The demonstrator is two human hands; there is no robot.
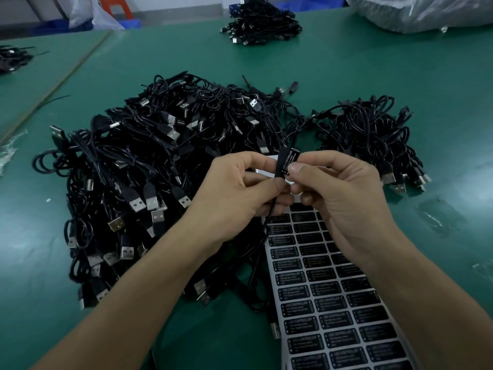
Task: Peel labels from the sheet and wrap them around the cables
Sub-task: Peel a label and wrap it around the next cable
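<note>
1. Your hands meet just above the middle of the view and hide the top end of the label sheet [328,289]. Its lower end is cut off at 5 o'clock.
2. Your left hand [240,188] is curled on a thin black cable [270,213], pinching it between thumb and fingers. The cable's thicker stretch stands nearly upright between your hands.
3. Your right hand [338,193] pinches the label [290,158] against that thick stretch, thumb in front. How far the label reaches round the back cannot be seen.
4. The label is glossy black with white lettering reading "LED CONTROLLER". The finer print beside it is too small to read.
5. The sheet is pale backing paper carrying rows of rounded black rectangles. It lies flat on the matte green worktop [346,70], under your right wrist.
6. A tangled heap of black cables [149,161] with flat metal plugs spreads from 9 to 12 o'clock of your hands. A smaller heap [373,134] sits at 2 o'clock.
7. A far heap [262,25] at 12 o'clock and a crinkled clear plastic bag [426,12] at 1 o'clock are both cut off by the top edge.
</note>
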